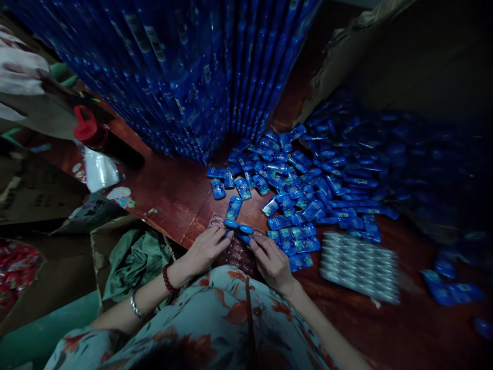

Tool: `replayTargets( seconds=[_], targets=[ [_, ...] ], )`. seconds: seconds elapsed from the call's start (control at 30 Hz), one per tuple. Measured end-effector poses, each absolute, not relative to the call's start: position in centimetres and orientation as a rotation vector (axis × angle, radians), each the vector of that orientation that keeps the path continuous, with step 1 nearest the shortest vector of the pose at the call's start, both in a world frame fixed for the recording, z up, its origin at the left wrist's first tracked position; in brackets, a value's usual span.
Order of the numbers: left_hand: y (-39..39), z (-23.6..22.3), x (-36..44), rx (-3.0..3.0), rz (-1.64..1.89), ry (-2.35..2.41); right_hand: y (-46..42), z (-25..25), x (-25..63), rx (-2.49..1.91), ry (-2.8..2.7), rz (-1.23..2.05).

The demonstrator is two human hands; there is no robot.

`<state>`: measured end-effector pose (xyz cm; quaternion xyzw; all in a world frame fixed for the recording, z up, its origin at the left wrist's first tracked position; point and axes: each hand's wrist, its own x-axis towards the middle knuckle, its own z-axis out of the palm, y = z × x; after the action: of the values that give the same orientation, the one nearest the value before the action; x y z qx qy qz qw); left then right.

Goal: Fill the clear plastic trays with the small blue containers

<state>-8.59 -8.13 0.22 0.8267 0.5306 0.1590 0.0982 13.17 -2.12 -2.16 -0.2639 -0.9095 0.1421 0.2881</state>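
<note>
My left hand (206, 249) pinches a small blue packet (231, 224) over a clear plastic tray (234, 251) that lies on the brown table edge in front of me. My right hand (271, 261) pinches another blue packet (245, 229) right beside it, over the same tray. Both hands have fingers closed on their packets. A red bead bracelet and a silver bangle sit on my left wrist. Just beyond my hands a big heap of loose blue packets (304, 190) spreads across the table.
A tall wall of stacked blue packs (185, 77) rises behind the heap. A stack of clear trays (360, 264) lies to the right. At left are a dark bottle with a red cap (90, 131), a white plastic bag (100, 172) and a cardboard box with green cloth (131, 259).
</note>
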Motion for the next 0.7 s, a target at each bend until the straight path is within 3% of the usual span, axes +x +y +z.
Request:
replayTargets(
  seconds=[0.23,0.5,0.7],
  targets=[
    [-7.0,0.9,-8.2,2.385,0.275,1.486,-1.8,1.5,10.6,-0.795,-2.795,0.214],
    [-7.8,-0.5,-8.7,2.378,0.656,1.574,-2.5,1.6,8.7,-0.802,-2.865,0.129],
    [-4.6,0.0,-9.7,1.881,0.960,1.828,-0.3,0.9,11.8,-0.961,-2.642,0.232]
  ],
)
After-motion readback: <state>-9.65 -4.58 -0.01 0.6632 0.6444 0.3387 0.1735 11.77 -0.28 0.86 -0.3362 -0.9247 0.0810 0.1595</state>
